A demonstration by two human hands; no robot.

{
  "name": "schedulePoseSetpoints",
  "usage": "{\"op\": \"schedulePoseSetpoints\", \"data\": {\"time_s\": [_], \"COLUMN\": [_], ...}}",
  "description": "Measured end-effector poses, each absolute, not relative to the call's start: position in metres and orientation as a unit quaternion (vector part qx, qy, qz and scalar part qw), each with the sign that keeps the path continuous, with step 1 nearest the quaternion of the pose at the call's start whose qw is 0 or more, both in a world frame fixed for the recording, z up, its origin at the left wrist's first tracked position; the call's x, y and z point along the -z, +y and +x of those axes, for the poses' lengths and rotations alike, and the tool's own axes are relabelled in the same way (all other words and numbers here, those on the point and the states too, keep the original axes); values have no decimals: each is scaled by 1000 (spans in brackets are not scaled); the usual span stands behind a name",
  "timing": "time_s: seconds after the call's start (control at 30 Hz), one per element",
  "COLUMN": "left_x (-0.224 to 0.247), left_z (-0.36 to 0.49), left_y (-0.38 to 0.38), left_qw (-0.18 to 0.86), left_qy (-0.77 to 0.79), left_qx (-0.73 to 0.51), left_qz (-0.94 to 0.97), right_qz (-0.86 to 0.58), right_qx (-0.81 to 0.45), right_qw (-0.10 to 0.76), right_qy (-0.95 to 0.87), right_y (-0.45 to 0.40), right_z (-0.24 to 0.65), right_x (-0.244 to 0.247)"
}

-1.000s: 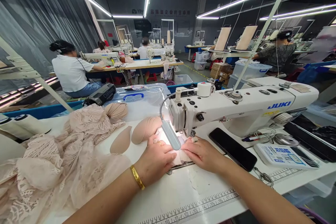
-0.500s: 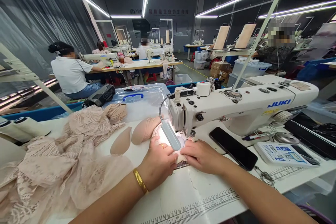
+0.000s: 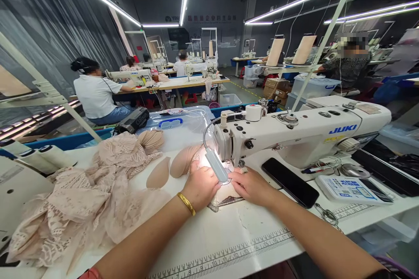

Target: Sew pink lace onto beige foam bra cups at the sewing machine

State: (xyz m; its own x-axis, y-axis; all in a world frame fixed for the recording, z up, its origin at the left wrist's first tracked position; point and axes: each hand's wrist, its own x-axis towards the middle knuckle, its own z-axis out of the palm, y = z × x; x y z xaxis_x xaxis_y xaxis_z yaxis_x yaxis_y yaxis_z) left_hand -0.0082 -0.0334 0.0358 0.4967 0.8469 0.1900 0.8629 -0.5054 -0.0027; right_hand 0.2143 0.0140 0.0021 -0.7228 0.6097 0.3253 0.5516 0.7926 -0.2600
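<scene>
A white sewing machine (image 3: 307, 135) stands before me, its needle area partly hidden by a lit grey lamp (image 3: 216, 166) on a bendable neck. Beneath it lies a pale beige fabric piece (image 3: 225, 192) with a darker lace edge towards me. My left hand (image 3: 202, 186) grips this fabric left of the lamp, fingers curled. My right hand (image 3: 253, 186) pinches it on the right, thumb and fingers close together near the needle. Left of them are beige moulded bra cups (image 3: 183, 162), several of them nested, and one single cup (image 3: 158, 172).
Beige lace fabric (image 3: 75, 196) is heaped at left. A black phone (image 3: 290, 182) and a white box (image 3: 352, 189) lie on the right. Behind the table is a clear plastic bin (image 3: 176, 133). Co-workers sit at other machines, one in a white shirt (image 3: 94, 98).
My view has shifted slightly to the left. More of the fabric's dark lace edge shows below my hands. Both hands keep their hold near the needle.
</scene>
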Motion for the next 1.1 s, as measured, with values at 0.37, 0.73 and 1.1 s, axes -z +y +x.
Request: {"op": "schedulePoseSetpoints", "data": {"time_s": [0.37, 0.73, 1.1], "left_x": [-33, -24, -47], "left_z": [-39, -59, -63], "left_y": [-189, -230, -143], "left_qw": [49, -40, -252], "left_qy": [-549, -601, -638], "left_qx": [118, 243, 367], "left_qz": [-826, -760, -629], "right_qz": [-240, -218, -306], "right_qx": [-62, -201, -349], "right_qw": [269, 213, 302], "right_qy": [-931, -931, -833], "right_y": [13, -44, -80], "right_z": [229, 189, 158], "right_x": [28, -10, -6]}}
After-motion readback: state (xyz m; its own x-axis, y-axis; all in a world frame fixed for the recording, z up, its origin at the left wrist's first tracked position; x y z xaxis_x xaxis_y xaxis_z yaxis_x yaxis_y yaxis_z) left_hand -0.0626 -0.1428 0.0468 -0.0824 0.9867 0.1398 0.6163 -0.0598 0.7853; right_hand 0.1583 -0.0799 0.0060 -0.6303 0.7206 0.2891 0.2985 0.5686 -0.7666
